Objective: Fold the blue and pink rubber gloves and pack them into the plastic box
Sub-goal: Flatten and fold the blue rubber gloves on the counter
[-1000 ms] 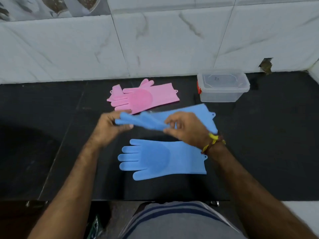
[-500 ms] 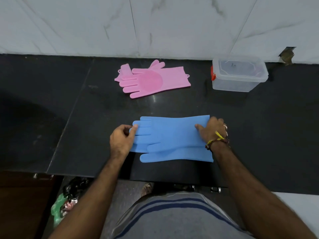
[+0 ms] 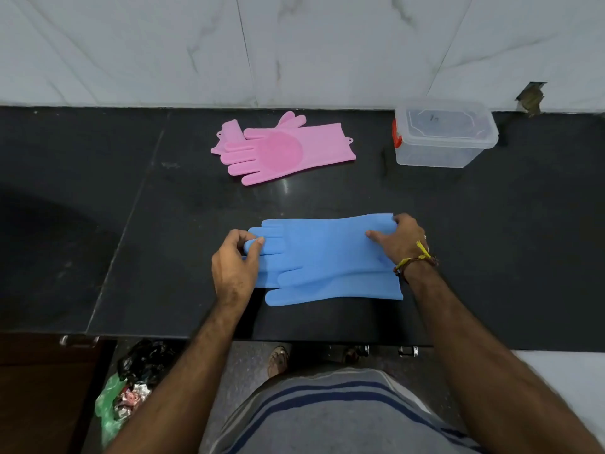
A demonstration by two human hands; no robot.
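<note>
Two blue rubber gloves point(image 3: 324, 253) lie stacked flat on the black counter point(image 3: 491, 240), fingers pointing left. My left hand point(image 3: 234, 263) pinches the fingertips of the top glove. My right hand point(image 3: 401, 240) grips the cuff end at the right, thumb on top. The pink gloves point(image 3: 288, 152) lie further back, one flat with its round scrubber palm up, the other partly under it. A clear plastic box point(image 3: 442, 136) with a red clasp and its lid on stands at the back right.
A white marble wall point(image 3: 294, 44) rises behind the counter. The counter's front edge runs just below the blue gloves. Bags point(image 3: 127, 388) lie on the floor at the lower left, and a foot point(image 3: 278, 358) shows below the edge.
The lifted blue glove has been laid on top of the other one near the counter's front. Both hands came down with it to its two ends. The camera view tilted downward.
</note>
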